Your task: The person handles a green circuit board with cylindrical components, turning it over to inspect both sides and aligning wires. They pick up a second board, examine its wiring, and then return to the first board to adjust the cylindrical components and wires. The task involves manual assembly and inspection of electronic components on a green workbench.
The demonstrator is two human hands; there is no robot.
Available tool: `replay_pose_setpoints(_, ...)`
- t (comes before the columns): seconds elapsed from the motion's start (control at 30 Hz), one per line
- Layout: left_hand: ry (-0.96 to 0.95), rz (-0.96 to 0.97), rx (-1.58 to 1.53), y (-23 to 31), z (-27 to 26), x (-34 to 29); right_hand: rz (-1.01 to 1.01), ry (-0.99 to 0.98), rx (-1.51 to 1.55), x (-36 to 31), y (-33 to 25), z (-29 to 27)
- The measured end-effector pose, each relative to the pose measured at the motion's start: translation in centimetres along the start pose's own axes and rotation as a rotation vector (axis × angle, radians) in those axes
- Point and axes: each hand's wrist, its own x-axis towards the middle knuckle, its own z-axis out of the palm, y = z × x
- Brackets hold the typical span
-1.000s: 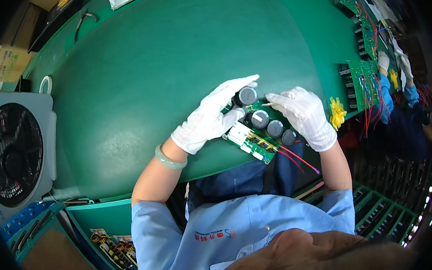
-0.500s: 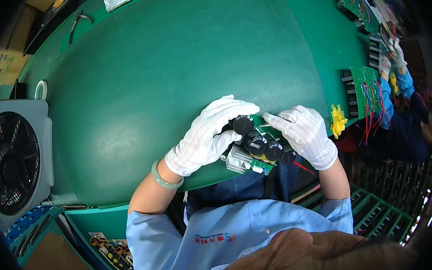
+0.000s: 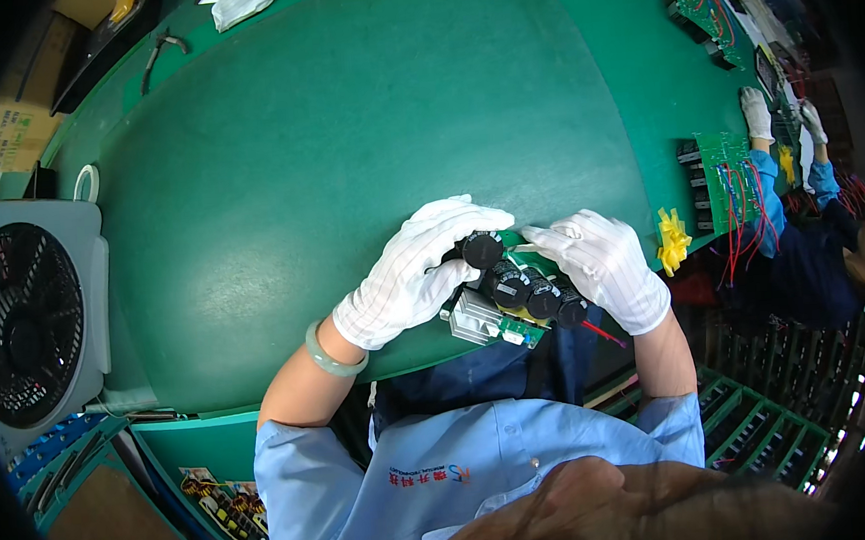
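Observation:
A green circuit board (image 3: 518,334) with several black cylindrical capacitors (image 3: 510,285) and a silver finned heatsink (image 3: 474,319) is tilted at the near edge of the green table mat. My left hand (image 3: 422,269), in a white striped glove, grips its left end, thumb and fingers round the leftmost capacitor. White-gloved too, my right hand (image 3: 601,266) closes on the board's right edge beside the other capacitors; its fingertips meet near a white part there. A red wire (image 3: 604,334) sticks out at the lower right. My fingers hide much of the board's far side.
A grey fan (image 3: 30,318) stands at the left. Pliers (image 3: 159,58) and a white glove (image 3: 248,2) lie at the far left. A yellow ribbon bundle (image 3: 673,241) and a wired circuit board (image 3: 727,184) are at the right, near a co-worker's gloved hands (image 3: 758,115).
My hands and the board have shifted only slightly, with my right fingertips drawing closer together. At the right, the co-worker's hands have moved apart.

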Motion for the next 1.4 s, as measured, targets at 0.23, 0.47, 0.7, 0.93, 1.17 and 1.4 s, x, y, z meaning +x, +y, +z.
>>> replay_pose_setpoints(0.23,-0.045,0.000,-0.036,0.1,0.3,-0.2,0.085,-0.116,0.266,0.8,0.6,-0.7)
replay_pose_setpoints(0.47,-0.049,-0.013,-0.056,0.1,0.3,-0.4,0.181,0.056,0.252,0.0,0.9,-1.2)
replay_pose_setpoints(0.7,-0.053,-0.025,-0.019,0.5,0.1,-0.3,-0.031,0.033,-0.052,-1.0,-0.1,-1.1)
replay_pose_setpoints(0.93,-0.044,-0.008,-0.017,0.4,0.3,-0.2,-0.063,0.038,-0.076,-1.1,-0.2,-0.5)
replay_pose_setpoints(1.17,-0.047,-0.029,-0.047,0.3,0.1,-0.2,-0.179,0.194,-0.236,-1.3,-0.7,0.5)
replay_pose_setpoints(1.4,-0.045,-0.019,-0.052,0.4,0.2,-0.2,-0.163,0.277,-0.208,-2.2,-0.7,1.7)
